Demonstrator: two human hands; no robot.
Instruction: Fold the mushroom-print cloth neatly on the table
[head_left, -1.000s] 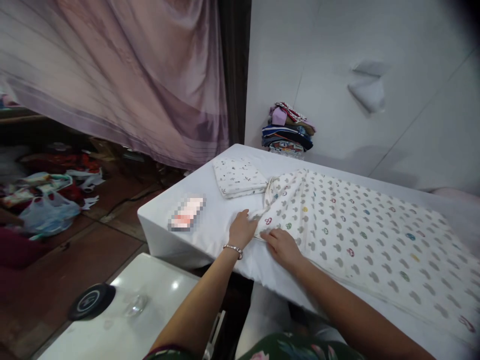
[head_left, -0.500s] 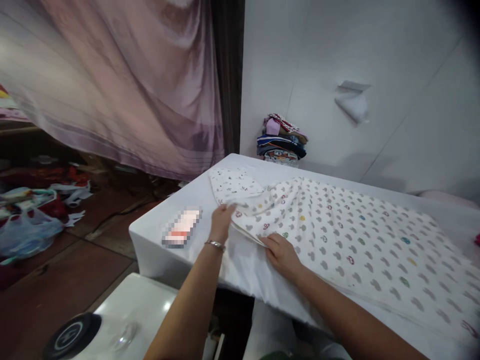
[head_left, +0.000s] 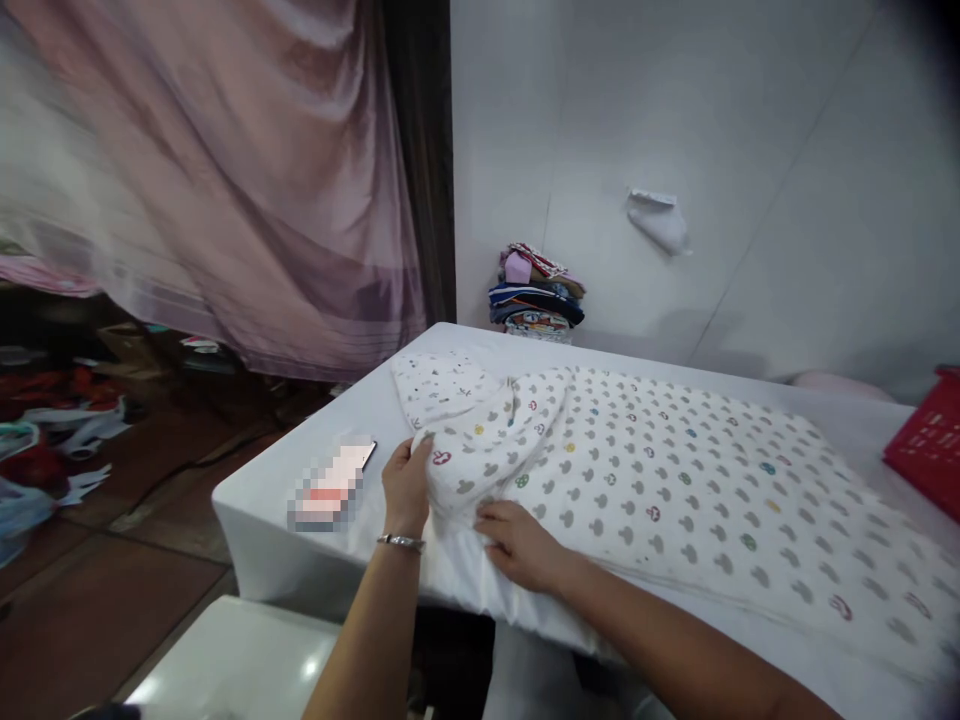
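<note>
A white cloth with grey, red, green and yellow mushroom prints [head_left: 637, 480] lies spread over the white-covered table [head_left: 300, 450]. Its left end is lifted and rumpled, showing a fold near the middle. My left hand [head_left: 406, 490], with a silver bracelet at the wrist, pinches that raised left edge. My right hand [head_left: 517, 545] is closed at the near edge of the same cloth, its fingertips against the fabric. Beyond my left hand, a white piece with small dark prints [head_left: 442, 385] lies flat, partly under the mushroom cloth.
A phone with a blurred screen [head_left: 330, 490] lies left of my hands. Folded clothes [head_left: 536, 290] are stacked by the wall. A red basket [head_left: 930, 440] stands at the right. A pink curtain [head_left: 322, 200] hangs at the left, and a white surface [head_left: 240, 650] sits below the table's corner.
The cloth's left edge has been raised and bunched further, with my left hand still on it. My right hand stays at the near edge. The view has shifted right, bringing the red basket in.
</note>
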